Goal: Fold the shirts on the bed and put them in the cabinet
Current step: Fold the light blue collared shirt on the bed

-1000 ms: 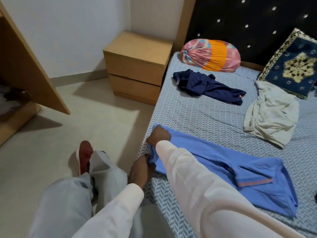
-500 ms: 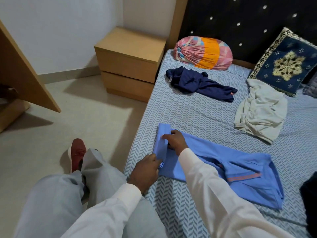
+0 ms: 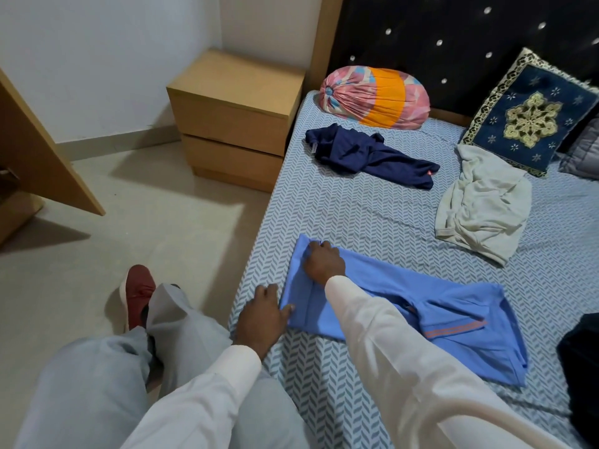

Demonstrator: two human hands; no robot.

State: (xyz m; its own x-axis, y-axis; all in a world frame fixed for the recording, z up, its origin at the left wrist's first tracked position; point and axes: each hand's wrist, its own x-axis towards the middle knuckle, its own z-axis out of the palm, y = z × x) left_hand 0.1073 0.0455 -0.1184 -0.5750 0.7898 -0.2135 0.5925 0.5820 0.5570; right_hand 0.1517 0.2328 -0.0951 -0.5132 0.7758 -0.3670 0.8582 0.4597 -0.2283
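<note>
A light blue shirt (image 3: 453, 332) lies lengthwise near the bed's (image 3: 356, 215) front edge, its left end folded over into a narrow band. My left hand (image 3: 262, 315) pinches the near corner of that band, thumb on top. My right hand (image 3: 324, 262) grips the far corner with curled fingers, its sleeve lying across the shirt. A crumpled navy shirt (image 3: 366, 157) lies farther back on the bed. A crumpled off-white shirt (image 3: 483, 205) lies at the right. The wooden cabinet's open door (image 3: 42, 150) stands at the far left.
A two-drawer nightstand (image 3: 233, 115) stands beside the bed's head. A pink and orange bolster (image 3: 372, 95) and a dark blue cushion (image 3: 528, 115) lean at the headboard. A dark garment (image 3: 580, 367) shows at the right edge. My legs and a red shoe (image 3: 137, 293) are on the floor.
Both hands carried the shirt's left end up off the bed's edge and laid it over the shirt as a fold. The left hand slid to the fold's near corner.
</note>
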